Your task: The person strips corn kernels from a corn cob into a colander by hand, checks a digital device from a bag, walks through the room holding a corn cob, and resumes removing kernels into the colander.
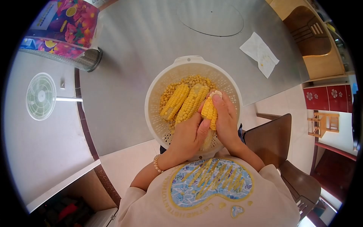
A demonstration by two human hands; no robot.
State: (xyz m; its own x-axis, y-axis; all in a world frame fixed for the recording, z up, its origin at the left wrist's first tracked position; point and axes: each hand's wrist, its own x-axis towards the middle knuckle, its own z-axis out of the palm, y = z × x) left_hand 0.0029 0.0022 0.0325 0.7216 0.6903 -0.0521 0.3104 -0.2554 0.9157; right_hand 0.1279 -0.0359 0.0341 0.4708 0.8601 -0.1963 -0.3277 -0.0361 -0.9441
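- A pale green round fan (pixel 41 96) stands beyond the table's left edge, apart from the corn.
- A purple bag printed with pink flowers (pixel 72 22) sits in a dark wire-mesh basket (pixel 92 59) near the far left corner of the grey metal table (pixel 121 75); the mesh walls seem to keep the soft bag together. What the bag contains is hidden.
- A round white plastic colander (pixel 150 94) with a perforated wall overlaps the table's near edge, close against the person's body, probably to suit both hands. What bears its near side is hidden.
- Inside it, loose yellow corn kernels (pixel 196 79) lie bunched toward the far wall and around the cobs; the solid rim and small holes seem to contain them.
- A plump yellow corn cob (pixel 175 102) lies aslant on the kernels at the left, with a second, longer yellow cob (pixel 193 101) beside it.
- The left hand (pixel 185 134), below a beaded bracelet (pixel 157 163), closes on the near part of a partly bared yellow cob (pixel 209 109), its thumb against the side, seemingly to steady it.
- The right hand (pixel 225 119) is clamped on the same cob, thumb pressed near its pale far end. The hands are together, and the cob is over the colander's right half, so loose bits would stay within the rim.
- A crumpled white paper napkin (pixel 261 53) with small yellow specks lies flat near the table's right edge, well apart from the colander.
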